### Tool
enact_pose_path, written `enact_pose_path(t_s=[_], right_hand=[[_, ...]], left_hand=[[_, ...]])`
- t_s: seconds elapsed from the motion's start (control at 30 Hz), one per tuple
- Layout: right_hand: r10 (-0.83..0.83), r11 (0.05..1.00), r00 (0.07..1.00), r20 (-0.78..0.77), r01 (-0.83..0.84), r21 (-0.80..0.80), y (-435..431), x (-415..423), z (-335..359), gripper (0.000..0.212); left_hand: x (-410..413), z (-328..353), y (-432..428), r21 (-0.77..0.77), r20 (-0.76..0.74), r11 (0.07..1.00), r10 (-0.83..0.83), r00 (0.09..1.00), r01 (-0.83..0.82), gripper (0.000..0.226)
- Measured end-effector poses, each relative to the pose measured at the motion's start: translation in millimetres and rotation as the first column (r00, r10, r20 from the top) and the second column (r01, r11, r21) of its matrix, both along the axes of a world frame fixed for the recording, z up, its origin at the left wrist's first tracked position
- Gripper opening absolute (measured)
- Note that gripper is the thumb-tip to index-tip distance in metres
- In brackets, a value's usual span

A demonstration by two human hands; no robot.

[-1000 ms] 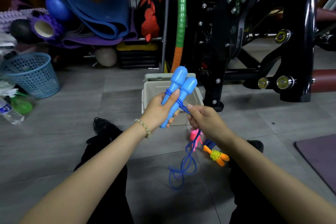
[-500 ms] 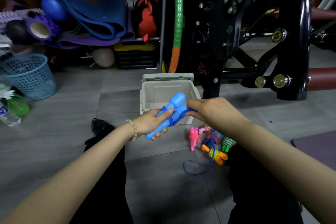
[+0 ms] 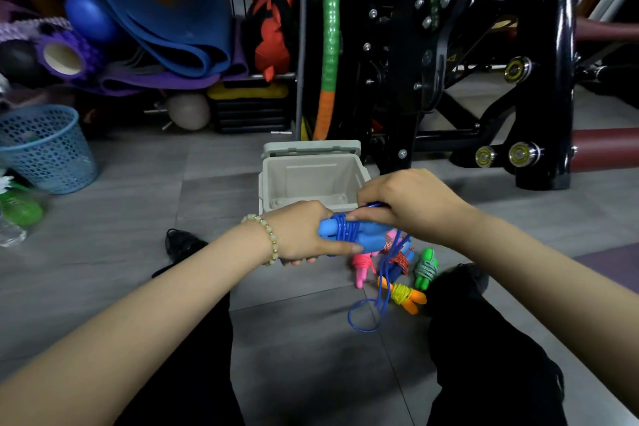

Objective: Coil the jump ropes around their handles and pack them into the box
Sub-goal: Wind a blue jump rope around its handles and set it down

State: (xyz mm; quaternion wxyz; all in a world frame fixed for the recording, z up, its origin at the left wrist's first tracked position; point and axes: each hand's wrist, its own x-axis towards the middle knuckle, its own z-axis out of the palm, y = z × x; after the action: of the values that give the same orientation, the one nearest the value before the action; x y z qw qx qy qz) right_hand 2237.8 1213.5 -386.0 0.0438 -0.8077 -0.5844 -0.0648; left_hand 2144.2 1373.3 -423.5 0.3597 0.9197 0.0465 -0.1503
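Note:
My left hand [image 3: 301,232] grips the two blue jump rope handles [image 3: 370,235], held together and lying sideways in front of the open beige box [image 3: 311,180]. Several turns of blue cord wrap their middle. My right hand [image 3: 408,204] pinches the blue cord [image 3: 377,287] just above the handles; its loose end hangs down to a loop on the floor. Coiled ropes lie on the floor below my hands: a pink one [image 3: 361,268], an orange one [image 3: 403,296], a green one [image 3: 425,268] and a red-and-blue one [image 3: 403,259].
A black gym machine [image 3: 484,62] stands right behind the box. A blue mesh basket [image 3: 45,149] and a green bottle [image 3: 19,209] sit at the left. Rolled mats and balls pile along the back. My legs in black flank the grey tiled floor.
The handles have come down from upright to sideways, low in front of the box. More cord is wound on, and the loose length on the floor has shortened.

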Motion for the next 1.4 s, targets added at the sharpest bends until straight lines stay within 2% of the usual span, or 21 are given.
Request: enact_pose_path(t_s=[0.07,0.1,0.2,0.27,0.33,0.43,0.5,0.6,0.73,0.83,0.9,1.0,1.07,1.17,1.23,1.27,1.33,1.4], right_hand=[[0.019,1.0,0.996,-0.092,-0.019,-0.001,-0.2,3.3,0.7,0.041],[0.032,0.999,0.978,-0.205,-0.033,-0.001,0.3,5.1,-0.9,0.045],[0.04,0.998,0.799,-0.6,-0.061,-0.015,4.3,8.4,-4.8,0.059],[0.006,0.995,0.687,-0.727,-0.076,-0.064,6.3,7.8,-5.1,0.063],[0.001,0.995,0.668,-0.744,-0.072,-0.064,7.9,9.3,-3.5,0.058],[0.026,1.0,0.692,-0.721,-0.028,0.009,8.3,14.1,0.4,0.041],[0.026,1.0,0.659,-0.752,-0.008,0.028,9.6,13.9,1.6,0.027],[0.028,0.999,0.589,-0.808,-0.005,0.032,12.0,11.2,1.7,0.026],[-0.032,0.999,0.388,-0.921,-0.011,-0.039,7.1,9.9,-3.1,0.038],[-0.018,0.999,0.266,-0.964,0.036,-0.009,4.5,3.5,-16.5,0.038],[0.009,0.998,0.262,-0.965,0.065,0.027,5.4,-1.5,-19.0,0.04],[0.004,0.997,0.304,-0.953,0.071,0.027,6.2,-5.9,-16.3,0.045],[0.017,0.994,0.32,-0.947,0.096,0.051,6.8,-6.9,-14.2,0.046],[0.106,0.974,0.294,-0.95,0.161,0.158,5.3,-5.0,-3.5,0.043],[0.167,0.957,0.21,-0.963,0.2,0.21,1.8,-2.7,6.5,0.047],[0.188,0.952,0.178,-0.966,0.21,0.224,0.2,-3.0,10.1,0.048],[0.212,0.946,0.196,-0.957,0.205,0.251,-0.7,-3.0,10.1,0.041],[0.223,0.944,0.202,-0.954,0.198,0.263,0.9,-5.3,4.6,0.037]], left_hand=[[-0.3,3.1,-0.1,0.091,0.046,0.996,-0.021,0.999,0.016,0.049],[-1.0,4.0,-0.2,0.141,0.061,0.989,-0.046,0.997,0.037,0.052],[-3.3,4.9,-0.6,0.27,0.084,0.958,-0.128,0.988,0.101,0.056],[-4.2,4.8,0.5,0.351,0.097,0.929,-0.162,0.982,0.119,0.059],[-5.1,6.1,4.2,0.331,0.096,0.935,-0.171,0.981,0.13,0.057],[-6.9,10.6,10.3,0.231,0.089,0.964,-0.154,0.984,0.13,0.055],[-7.5,11.4,11.2,0.24,0.088,0.96,-0.167,0.982,0.142,0.054],[-8.9,12.1,8.5,0.277,0.106,0.948,-0.193,0.976,0.157,0.05],[-11.1,18.9,5.1,0.283,0.164,0.942,-0.231,0.959,0.179,0.04],[-15.6,19.7,2.4,0.245,0.205,0.948,-0.256,0.945,0.204,0.034],[-19.0,14.8,2.8,0.167,0.209,0.964,-0.24,0.948,0.207,0.034],[-22.5,5.1,4.7,0.057,0.205,0.977,-0.211,0.956,0.204,0.033],[-24.7,0.8,4.6,-0.053,0.192,0.981,-0.171,0.966,0.184,0.045],[-25.3,0.6,3.4,-0.263,0.146,0.958,-0.079,0.986,0.116,0.051],[-23.4,3.0,6.1,-0.364,0.133,0.93,-0.004,0.991,0.053,0.054],[-22.3,4.5,7.8,-0.401,0.125,0.916,0.023,0.992,0.029,0.064],[-19.7,5.5,11.5,-0.449,0.11,0.894,0.055,0.992,0.001,0.082],[-17.9,6.6,11.8,-0.481,0.1,0.877,0.069,0.993,-0.013,0.083]])
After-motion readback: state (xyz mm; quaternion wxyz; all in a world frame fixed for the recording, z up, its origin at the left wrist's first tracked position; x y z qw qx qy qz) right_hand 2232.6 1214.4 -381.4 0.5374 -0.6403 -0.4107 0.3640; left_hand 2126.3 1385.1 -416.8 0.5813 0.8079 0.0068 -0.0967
